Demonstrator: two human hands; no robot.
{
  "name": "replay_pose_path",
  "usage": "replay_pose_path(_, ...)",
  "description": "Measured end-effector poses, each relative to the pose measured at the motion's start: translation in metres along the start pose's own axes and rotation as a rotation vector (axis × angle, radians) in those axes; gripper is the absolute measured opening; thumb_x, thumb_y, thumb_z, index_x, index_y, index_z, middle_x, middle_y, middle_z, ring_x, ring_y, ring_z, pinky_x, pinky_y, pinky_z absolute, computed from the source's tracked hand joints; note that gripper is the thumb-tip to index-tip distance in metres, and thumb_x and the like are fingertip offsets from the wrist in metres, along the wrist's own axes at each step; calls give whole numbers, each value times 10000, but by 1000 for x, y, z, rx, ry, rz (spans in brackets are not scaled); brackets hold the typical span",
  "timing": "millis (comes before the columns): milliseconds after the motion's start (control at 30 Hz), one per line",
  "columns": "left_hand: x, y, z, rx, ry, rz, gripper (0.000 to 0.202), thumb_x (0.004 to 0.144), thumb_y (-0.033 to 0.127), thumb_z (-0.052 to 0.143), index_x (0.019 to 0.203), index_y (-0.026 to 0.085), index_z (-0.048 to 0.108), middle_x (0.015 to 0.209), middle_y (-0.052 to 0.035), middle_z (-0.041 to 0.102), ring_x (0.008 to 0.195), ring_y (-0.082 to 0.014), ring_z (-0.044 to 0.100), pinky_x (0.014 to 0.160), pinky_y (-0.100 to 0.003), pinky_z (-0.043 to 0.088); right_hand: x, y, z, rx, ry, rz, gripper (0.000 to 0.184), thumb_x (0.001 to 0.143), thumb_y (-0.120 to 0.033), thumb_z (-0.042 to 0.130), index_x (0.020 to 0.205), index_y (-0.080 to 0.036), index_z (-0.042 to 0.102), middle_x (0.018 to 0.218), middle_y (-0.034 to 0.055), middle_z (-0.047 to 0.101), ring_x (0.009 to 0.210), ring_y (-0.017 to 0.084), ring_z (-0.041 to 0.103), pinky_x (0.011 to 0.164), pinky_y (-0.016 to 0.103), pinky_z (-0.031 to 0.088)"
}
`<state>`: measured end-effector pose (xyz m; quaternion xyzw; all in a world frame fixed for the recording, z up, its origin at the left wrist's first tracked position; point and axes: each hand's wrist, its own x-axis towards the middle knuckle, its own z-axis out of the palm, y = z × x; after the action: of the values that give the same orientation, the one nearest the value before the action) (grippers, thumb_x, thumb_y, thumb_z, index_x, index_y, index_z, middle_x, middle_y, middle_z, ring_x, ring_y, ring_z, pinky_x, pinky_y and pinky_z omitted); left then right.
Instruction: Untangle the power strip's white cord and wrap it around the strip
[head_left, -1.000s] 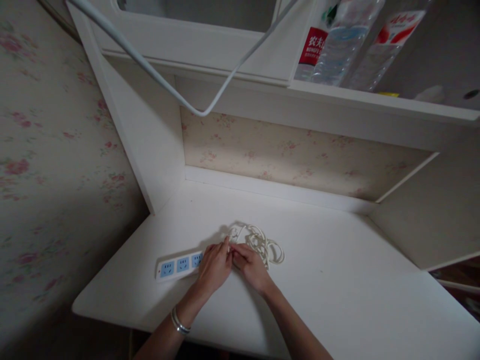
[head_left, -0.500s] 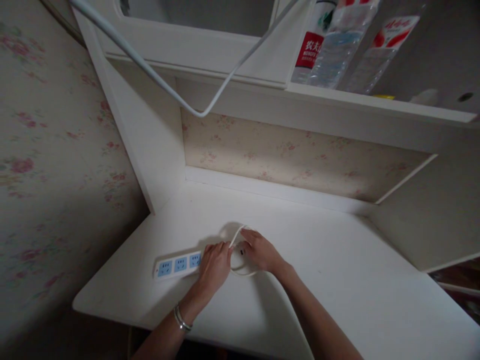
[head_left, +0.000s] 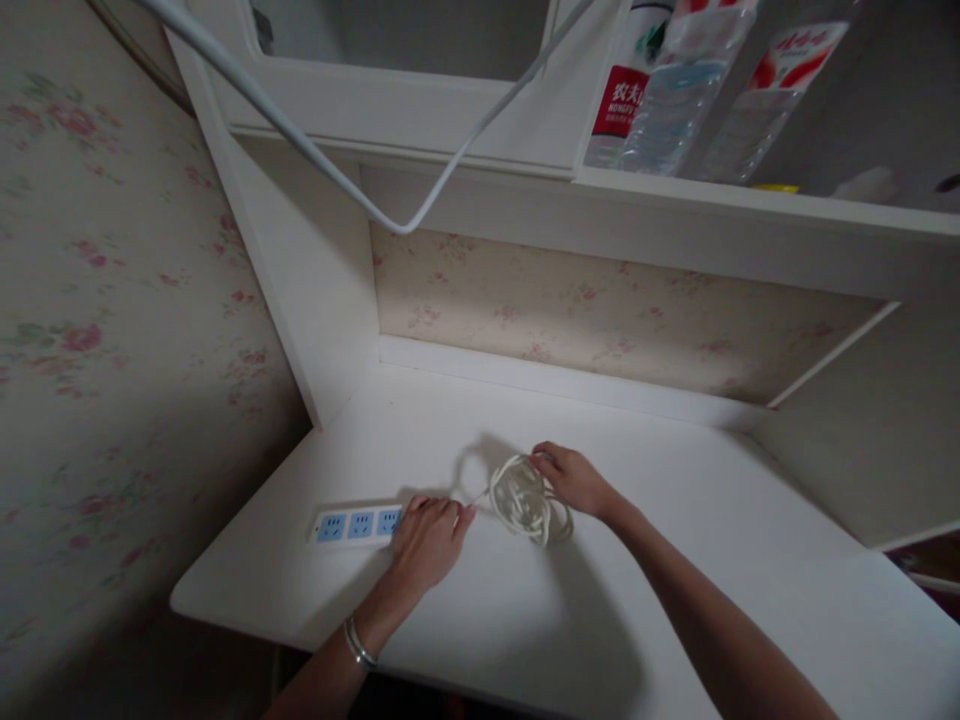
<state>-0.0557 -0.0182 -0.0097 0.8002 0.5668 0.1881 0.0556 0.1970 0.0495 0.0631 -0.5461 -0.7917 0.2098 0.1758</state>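
Observation:
A white power strip (head_left: pixel 346 526) with blue sockets lies on the desk, its right end hidden beneath my left hand (head_left: pixel 430 537). The fingers of that hand are wrapped over the strip, and the thumb points right along the white cord. To the right, my right hand (head_left: pixel 568 478) pinches the upper right of a loosely looped white cable (head_left: pixel 517 500). The loops appear raised a little above the desktop, with a shadow beside them. A short stretch of cord runs between the loops and my left hand.
The white desk (head_left: pixel 675 560) carries a hutch with a shelf (head_left: pixel 750 200) above. Plastic bottles (head_left: pixel 675 100) stand on that shelf at upper right. A thick white cord (head_left: pixel 405 228) hangs across the upper view. Flowered wallpaper (head_left: pixel 82 340) covers the left wall.
My right hand has moved right, away from my left hand, drawing the looped cable with it. The loops now show clearly between the hands. My left hand stays on the strip.

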Motion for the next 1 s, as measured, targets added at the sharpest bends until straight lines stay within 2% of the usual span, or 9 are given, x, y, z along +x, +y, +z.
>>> replay_pose_path(100, 3, -15, -1, 48, 0, -3, 486, 978, 417, 249, 809, 204, 651, 828, -55, 710, 829, -205, 634, 859, -375, 355, -11, 50, -40, -10, 100, 207, 393, 870, -491, 414, 995, -199, 644, 908, 70, 694, 838, 216, 626, 765, 317, 444)
replay_pose_path(167, 10, -23, 0, 50, -10, 3, 461, 977, 415, 266, 839, 211, 656, 844, -47, 712, 835, -204, 632, 845, -371, 357, -24, 81, -56, 42, 120, 293, 398, 842, -521, 433, 957, -213, 658, 840, 49, 691, 789, 206, 625, 738, 312, 451)
replay_pose_path(267, 25, -29, 3, 34, -28, 24, 400, 974, 388, 306, 884, 220, 657, 884, -38, 707, 873, -196, 624, 852, -359, 358, -44, 110, -60, 147, 167, 373, 412, 806, -543, 462, 907, -201, 668, 784, 45, 676, 738, 192, 613, 702, 307, 457)
replay_pose_path(367, 37, -31, 7, 21, -50, 30, 333, 966, 331, 348, 905, 218, 655, 917, -41, 694, 923, -193, 608, 868, -348, 356, -64, 116, -49, 304, 197, 461, 448, 766, -561, 504, 916, -167, 658, 734, 54, 658, 668, 182, 597, 634, 309, 459)
replay_pose_path(500, 43, -32, 11, 20, -53, 14, 296, 959, 284, 359, 916, 205, 641, 929, -55, 678, 933, -196, 596, 873, -345, 359, -92, 92, -33, 507, 153, 437, 533, 780, -556, 542, 1145, -168, 565, 715, 35, 648, 652, 178, 601, 644, 315, 475)
replay_pose_path(667, 46, -27, 16, 10, -24, -82, 328, 969, 294, 316, 957, 188, 626, 966, -76, 675, 929, -204, 601, 900, -358, 358, -121, 31, -11, 410, -120, 247, 367, 868, -524, 450, 921, -198, 611, 742, 21, 652, 706, 176, 611, 661, 287, 455)
replay_pose_path(767, 48, -21, 19, -9, -32, -84, 336, 971, 289, 307, 964, 187, 626, 973, -75, 680, 938, -199, 606, 908, -347, 364, -124, 3, 10, 399, -294, 128, 351, 798, -426, 584, 1084, -225, 549, 864, 20, 687, 787, 184, 633, 686, 270, 449)
replay_pose_path(833, 48, -18, 19, -25, -38, -74, 327, 968, 287, 319, 958, 191, 632, 968, -68, 684, 948, -193, 607, 914, -333, 366, -120, -7, 28, 355, -297, 86, 411, 757, -353, 627, 1133, -231, 516, 884, 21, 694, 794, 186, 642, 678, 262, 440)
replay_pose_path(1000, 46, -13, 17, -66, -31, -63, 312, 958, 292, 351, 931, 191, 646, 960, -67, 685, 934, -190, 607, 903, -326, 374, -99, -18, 73, 259, -105, 85, 220, 861, -333, 484, 1044, -226, 543, 673, -4, 663, 607, 174, 606, 551, 252, 364)
